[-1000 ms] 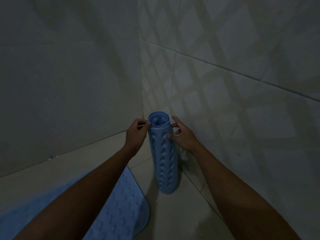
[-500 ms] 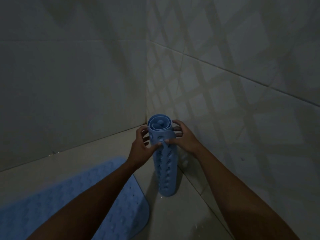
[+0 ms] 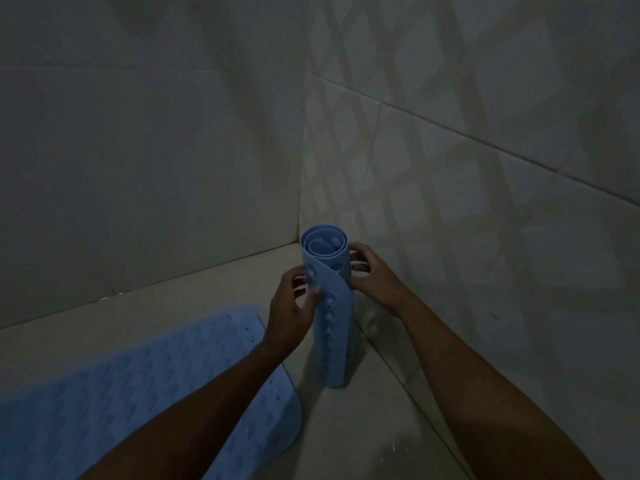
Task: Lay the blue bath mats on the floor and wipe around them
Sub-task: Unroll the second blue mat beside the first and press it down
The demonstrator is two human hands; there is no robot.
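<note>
Rolled blue bath mat (image 3: 332, 327) stands upright at frame centre, in the floor (image 3: 194, 299) corner. Left hand (image 3: 294, 306) and right hand (image 3: 372, 275) both curl around its top. Second mat (image 3: 121, 393) lies flat, lower left.

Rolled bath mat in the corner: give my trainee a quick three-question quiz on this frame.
1. True or false: the rolled blue bath mat stands upright on the floor.
2. Which hands hold the roll? A) only the left hand B) only the right hand C) both
3. Fill in: the flat blue bath mat lies to the roll's ____.

Key: 1 true; 2 C; 3 left.
</note>
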